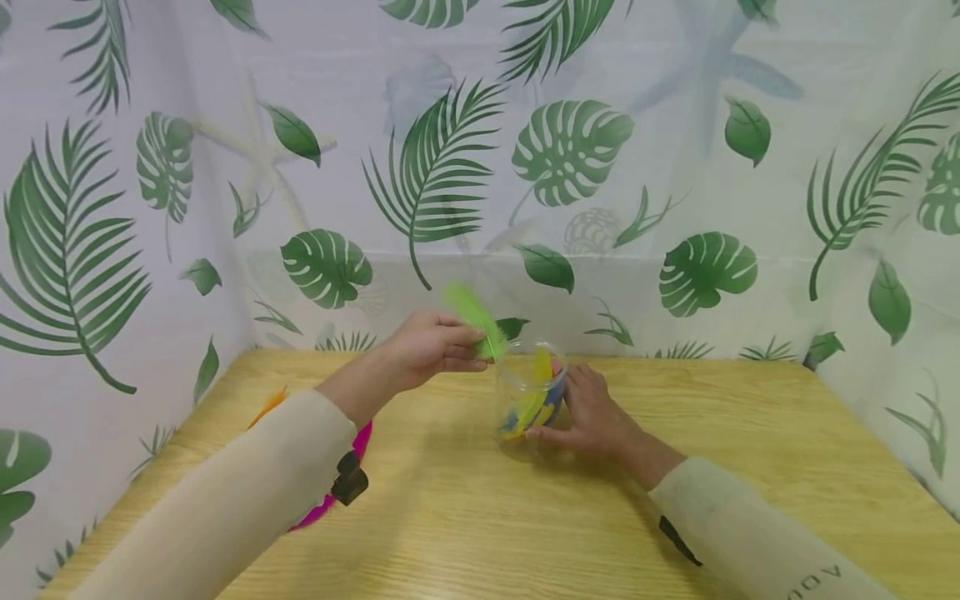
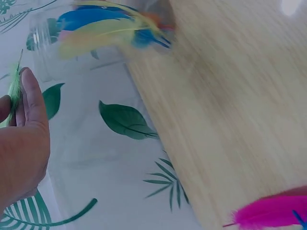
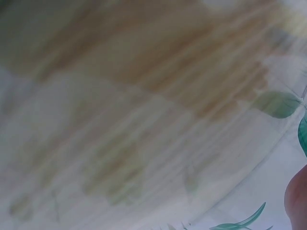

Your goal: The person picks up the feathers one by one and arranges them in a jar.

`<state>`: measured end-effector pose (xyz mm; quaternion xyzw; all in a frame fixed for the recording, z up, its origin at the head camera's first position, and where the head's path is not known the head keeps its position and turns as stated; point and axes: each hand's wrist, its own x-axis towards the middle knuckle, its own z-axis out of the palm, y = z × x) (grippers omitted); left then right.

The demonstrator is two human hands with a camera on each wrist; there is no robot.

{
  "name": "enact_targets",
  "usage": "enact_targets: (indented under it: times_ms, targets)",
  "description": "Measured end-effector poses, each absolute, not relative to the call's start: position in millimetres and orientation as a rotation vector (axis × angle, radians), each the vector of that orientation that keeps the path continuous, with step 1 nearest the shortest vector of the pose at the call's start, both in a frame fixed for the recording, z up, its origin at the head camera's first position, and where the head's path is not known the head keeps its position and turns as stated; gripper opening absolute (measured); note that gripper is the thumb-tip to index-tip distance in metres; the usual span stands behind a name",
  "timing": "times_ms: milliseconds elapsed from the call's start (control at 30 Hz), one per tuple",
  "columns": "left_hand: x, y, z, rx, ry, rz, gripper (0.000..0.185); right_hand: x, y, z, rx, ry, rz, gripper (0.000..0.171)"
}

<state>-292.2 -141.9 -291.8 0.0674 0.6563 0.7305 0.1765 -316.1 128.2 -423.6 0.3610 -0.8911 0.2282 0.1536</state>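
Head view: jar (image 1: 529, 390) mid-table, far from edges

Worktop (image 1: 750, 417) open right of and in front of the jar (image 1: 528, 392). Jar mouth partly blocked by the green feather (image 1: 472, 312) and left hand (image 1: 431, 346); right hand (image 1: 592, 417) covers the jar's right side. Pink feathers (image 1: 360, 442) sit near-left under the left sleeve. Leaf-print curtain (image 1: 570, 167) closes off back and sides.
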Motion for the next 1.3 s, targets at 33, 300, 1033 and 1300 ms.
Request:
enact_targets:
  times_ms: [33,300,1033,1300]
  targets:
    - [-294,-139,-290,0.196,1.858,2.080,0.019,-316,128,-423,1.040,-2.553,0.660,0.079]
    - [-300,-116,-276,0.163,1.937,2.088,0.026,-315,125,-421,1.050,-2.566,0.694,0.077]
    - [-302,-128,-280,0.172,1.984,2.105,0.033,-314,126,-422,1.006,-2.601,0.687,0.084]
    - [-298,-163,-289,0.147,2.014,2.031,0.036,-314,127,-424,1.013,-2.601,0.695,0.083]
